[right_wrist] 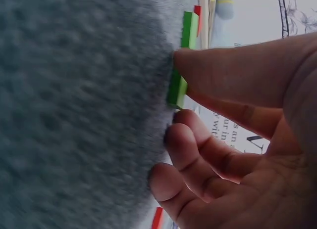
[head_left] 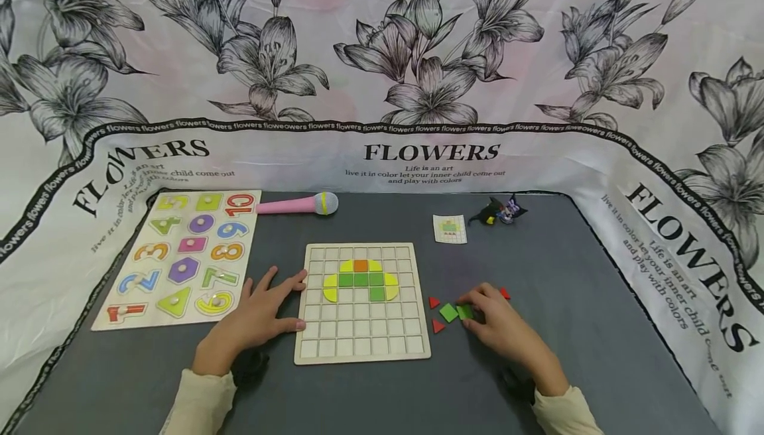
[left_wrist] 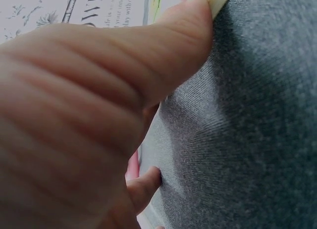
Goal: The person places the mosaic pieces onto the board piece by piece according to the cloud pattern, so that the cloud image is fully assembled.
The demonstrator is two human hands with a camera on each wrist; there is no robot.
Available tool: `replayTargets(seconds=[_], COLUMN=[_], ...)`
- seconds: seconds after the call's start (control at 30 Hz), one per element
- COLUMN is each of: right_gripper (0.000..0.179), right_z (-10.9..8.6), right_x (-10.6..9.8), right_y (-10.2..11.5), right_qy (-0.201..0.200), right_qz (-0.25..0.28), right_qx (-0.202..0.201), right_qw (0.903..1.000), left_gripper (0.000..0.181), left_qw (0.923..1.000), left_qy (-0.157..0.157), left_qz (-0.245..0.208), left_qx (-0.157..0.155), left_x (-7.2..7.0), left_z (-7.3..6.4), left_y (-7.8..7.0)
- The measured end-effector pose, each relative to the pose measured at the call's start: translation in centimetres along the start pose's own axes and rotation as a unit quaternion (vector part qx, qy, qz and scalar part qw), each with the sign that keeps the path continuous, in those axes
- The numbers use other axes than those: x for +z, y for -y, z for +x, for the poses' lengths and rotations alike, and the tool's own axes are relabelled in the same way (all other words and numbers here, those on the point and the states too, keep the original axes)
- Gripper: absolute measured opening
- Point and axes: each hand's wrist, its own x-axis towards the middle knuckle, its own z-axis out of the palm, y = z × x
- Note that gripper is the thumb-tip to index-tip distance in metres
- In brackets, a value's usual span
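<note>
A wooden grid board (head_left: 388, 327) lies in the middle of the head view. Its upper cells hold one orange square (head_left: 361, 266), several green squares (head_left: 361, 280) and yellow round-edged tiles (head_left: 330, 288). My left hand (head_left: 256, 315) touches the board's left edge with thumb and fingertips spread. To the right of the board, my right hand (head_left: 501, 325) pinches a green square tile (right_wrist: 177, 90) at the table surface. Another green tile (head_left: 448, 313) lies against it. Two red triangles (head_left: 438, 325) lie close by, and a third red piece (head_left: 505, 294) is partly hidden behind the right hand.
A small pattern card (head_left: 449, 229) and a dark figurine (head_left: 498, 211) lie behind the right hand. At the left are a number-and-shape puzzle board (head_left: 143, 289) and a pink toy microphone (head_left: 292, 205). Flower-printed cloth (head_left: 286, 156) borders the grey table (head_left: 358, 402).
</note>
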Motion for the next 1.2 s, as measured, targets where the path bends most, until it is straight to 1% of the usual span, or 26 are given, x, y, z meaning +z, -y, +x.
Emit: replayTargets(seconds=[0.13, 0.3, 0.43, 0.53, 0.67, 0.8, 1.0, 1.2], right_gripper=[0.024, 0.021, 0.019, 0.018, 0.015, 0.014, 0.011, 0.011], right_z=[-0.1, 0.1, 0.3, 0.6, 1.3, 2.4, 4.3, 6.2], right_x=[0.1, 0.2, 0.5, 0.7, 1.1, 1.2, 1.5, 2.6], right_y=[0.0, 0.1, 0.0, 0.1, 0.6, 1.7, 4.0, 6.1], right_qy=[-0.013, -0.018, -0.043, -0.062, -0.07, -0.065, -0.052, -0.036], right_qz=[0.007, 0.026, 0.031, 0.025, 0.034, 0.05, 0.069, 0.08], right_qx=[0.018, 0.046, 0.055, 0.045, 0.029, 0.008, -0.03, -0.058], right_qw=[0.9997, 0.9984, 0.9971, 0.9967, 0.9966, 0.9966, 0.9959, 0.9944], left_gripper=[0.094, 0.093, 0.093, 0.093, 0.092, 0.092, 0.091, 0.092], left_qw=[1.0, 1.0, 0.9999, 0.9999, 0.9998, 0.9998, 1.0, 0.9999], left_qy=[0.003, 0.009, 0.012, 0.012, 0.013, 0.012, 0.002, 0.012], left_qz=[-0.003, -0.004, -0.006, -0.004, -0.006, -0.011, -0.005, -0.003], left_qx=[0.005, 0.0, -0.001, -0.004, -0.011, -0.009, 0.0, -0.008], left_x=[0.0, 0.0, 0.1, 0.1, 0.3, 0.4, 0.1, -0.1], left_z=[0.2, 0.1, 0.1, 0.0, -0.1, -0.1, 0.3, 0.1], left_y=[0.0, 0.0, 0.0, 0.0, 0.0, 0.2, -0.1, -0.2])
